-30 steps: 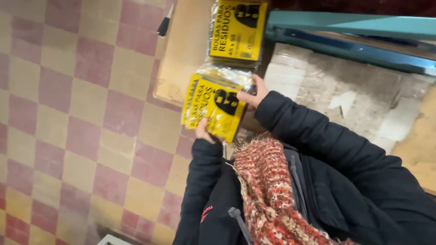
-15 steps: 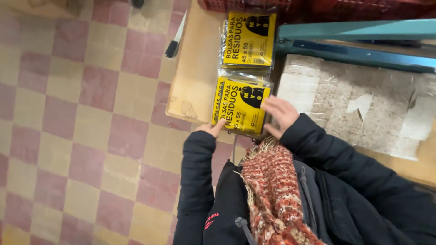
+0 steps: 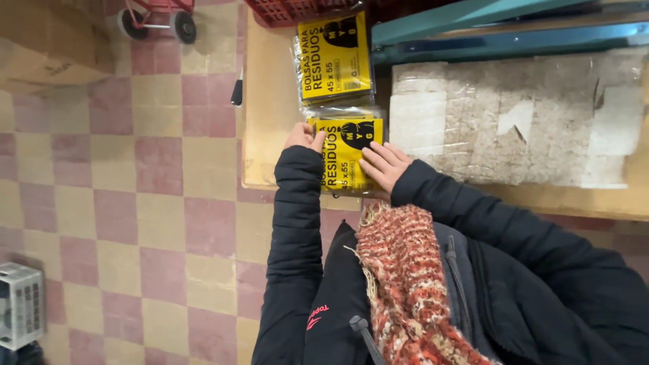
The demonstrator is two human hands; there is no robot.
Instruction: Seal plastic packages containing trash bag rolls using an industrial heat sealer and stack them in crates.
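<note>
Left hand point(image 3: 303, 137) at left edge of flat yellow-and-black plastic packet of bags point(image 3: 346, 154), fingers curled, tips touching packet edge; grip or mere touch, cannot tell. Right hand point(image 3: 384, 165) laid flat on right lower part of same packet, fingers spread and extended, pressing down, nothing clasped. Packet lying flat on pale wooden tabletop point(image 3: 267, 115), near front edge. Second yellow-and-black plastic packet point(image 3: 334, 57) just beyond first, on same tabletop, edges touching or slightly overlapped. Grey-white wrapped block of pressed material point(image 3: 514, 115) just right of both packets. Teal metal frame bar point(image 3: 500, 27) above block. Red plastic crate point(image 3: 297, 9) at far end of table, partly cut off. Small dark marker-like object point(image 3: 236, 92) at left table edge. Both arms in dark puffy jacket sleeves; red-and-cream knitted scarf point(image 3: 412, 284) hanging below. Pink-and-yellow checkered tile floor point(image 3: 135, 216) to left. Red wheeled trolley point(image 3: 159, 17) at top left, grey vented box point(image 3: 20, 304) at bottom left.
</note>
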